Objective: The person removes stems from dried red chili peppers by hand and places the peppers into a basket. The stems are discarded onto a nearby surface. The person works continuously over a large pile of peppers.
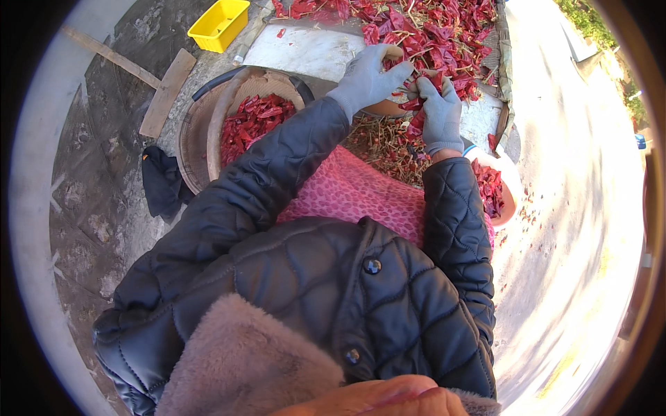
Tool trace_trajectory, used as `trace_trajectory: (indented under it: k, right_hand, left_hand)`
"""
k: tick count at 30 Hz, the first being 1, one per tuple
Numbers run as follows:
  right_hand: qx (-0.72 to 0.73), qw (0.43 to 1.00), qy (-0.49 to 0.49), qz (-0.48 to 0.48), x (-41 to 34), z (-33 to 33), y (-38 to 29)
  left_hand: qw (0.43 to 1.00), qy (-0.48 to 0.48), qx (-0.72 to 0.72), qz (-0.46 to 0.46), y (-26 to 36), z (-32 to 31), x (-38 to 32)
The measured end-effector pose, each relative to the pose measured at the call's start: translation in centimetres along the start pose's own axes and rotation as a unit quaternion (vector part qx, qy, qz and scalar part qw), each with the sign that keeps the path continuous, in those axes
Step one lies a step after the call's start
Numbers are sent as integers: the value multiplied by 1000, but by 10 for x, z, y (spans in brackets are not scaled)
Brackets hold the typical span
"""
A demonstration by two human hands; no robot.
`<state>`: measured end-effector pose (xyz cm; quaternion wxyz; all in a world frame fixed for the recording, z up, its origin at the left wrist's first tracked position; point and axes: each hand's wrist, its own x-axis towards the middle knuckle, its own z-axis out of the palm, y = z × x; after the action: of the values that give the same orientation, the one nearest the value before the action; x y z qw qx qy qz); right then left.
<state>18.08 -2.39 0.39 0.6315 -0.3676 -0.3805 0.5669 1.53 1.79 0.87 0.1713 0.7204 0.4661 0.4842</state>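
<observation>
My left hand [372,75], in a grey work glove, is at the near edge of a heap of dried red chili peppers [416,31]. Its thumb and forefinger are curved with a gap between them; whether the hidden fingers hold a stem I cannot tell. Close beside it, my gloved right hand [441,112] is shut on some dried red peppers [415,126], which stick out on its palm side. Beneath the hands, a container partly hidden by the pink patterned cloth on my lap [364,182] holds loose stems and pepper scraps [390,148].
A woven basket [190,140] with red peppers [263,114] stands left, beside a dark cloth [162,182]. A wooden T-shaped rake [167,93] and a yellow plastic bin [218,26] lie farther left. At right, a pale tub [511,182] holds peppers [488,190].
</observation>
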Motion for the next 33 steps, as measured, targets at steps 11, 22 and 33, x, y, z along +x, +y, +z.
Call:
trace_trajectory:
  k: [11,22,33]
  right_hand:
    - [-335,915,27,-224,-20,12,-8]
    - [139,980,-136,50,-30,17,-29]
    - [-184,968,79,-151,-61,-58,-131]
  left_hand:
    - [993,-48,-86,-62,52,-15,-19]
    - [854,-56,-468,-218,72,-37,-28]
    - [942,-328,23,-73,25,-62,-60]
